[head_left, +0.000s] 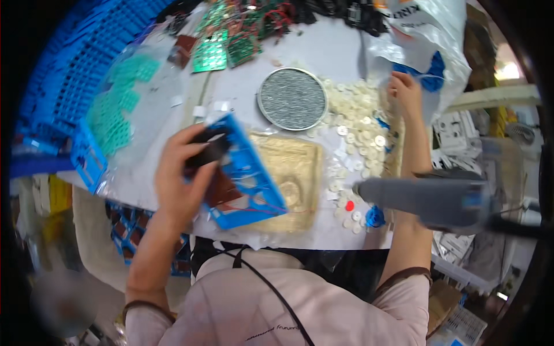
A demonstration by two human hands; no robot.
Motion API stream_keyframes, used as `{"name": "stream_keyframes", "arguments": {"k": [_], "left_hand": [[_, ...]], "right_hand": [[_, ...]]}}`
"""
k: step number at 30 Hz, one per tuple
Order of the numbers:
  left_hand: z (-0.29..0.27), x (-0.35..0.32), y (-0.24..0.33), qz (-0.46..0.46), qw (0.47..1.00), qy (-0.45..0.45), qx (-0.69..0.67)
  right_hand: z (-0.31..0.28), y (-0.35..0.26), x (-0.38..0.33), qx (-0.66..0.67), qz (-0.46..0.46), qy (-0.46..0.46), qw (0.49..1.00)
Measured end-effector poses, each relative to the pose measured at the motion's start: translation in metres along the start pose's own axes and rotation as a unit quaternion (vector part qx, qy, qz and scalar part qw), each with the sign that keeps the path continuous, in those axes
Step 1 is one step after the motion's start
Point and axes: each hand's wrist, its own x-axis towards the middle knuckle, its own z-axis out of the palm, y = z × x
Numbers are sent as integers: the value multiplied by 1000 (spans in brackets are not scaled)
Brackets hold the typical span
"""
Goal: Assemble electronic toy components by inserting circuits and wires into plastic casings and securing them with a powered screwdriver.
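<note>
My left hand (179,167) grips a blue plastic frame (254,167), tilted over the table. A black part, partly covered by my fingers, and a brown circuit board (222,187) with thin red wire sit at the frame's near-hand side. Under the frame lies a tan, plastic-wrapped pad (303,173). Far to the right, my right hand (407,95) reaches to the mouth of a white plastic bag (453,43). Its fingers are curled together close to blue plastic pieces (433,75); what they hold, if anything, I cannot make out.
A round tin of small metal pins or screws (292,99) stands mid-table. Many cream discs (360,127) lie beside it. Green circuit boards (210,52) with wires are piled at the back. Blue frames (86,63) are stacked left. A grey handheld-style tool (421,199) juts in right.
</note>
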Motion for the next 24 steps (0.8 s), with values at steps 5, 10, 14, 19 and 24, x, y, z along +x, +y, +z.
{"name": "stream_keyframes", "arguments": {"k": [5, 10, 14, 19, 24], "left_hand": [[-3, 17, 7, -37, 997, -37, -59], [-113, 3, -11, -263, 935, -204, -120], [-232, -73, -45, -413, 863, -289, -38], [-241, -126, -32, -355, 785, -307, 405], [-105, -61, 28, -173, 933, -297, 109]], "right_hand": [[-1, 25, 48, -500, -169, 109, 842], [-11, 55, 81, -469, -178, 84, 861], [1, 38, 71, -468, -202, 111, 853], [-4, -1, 17, -285, -155, 96, 941], [27, -53, -123, 20, -158, -31, 987]]}}
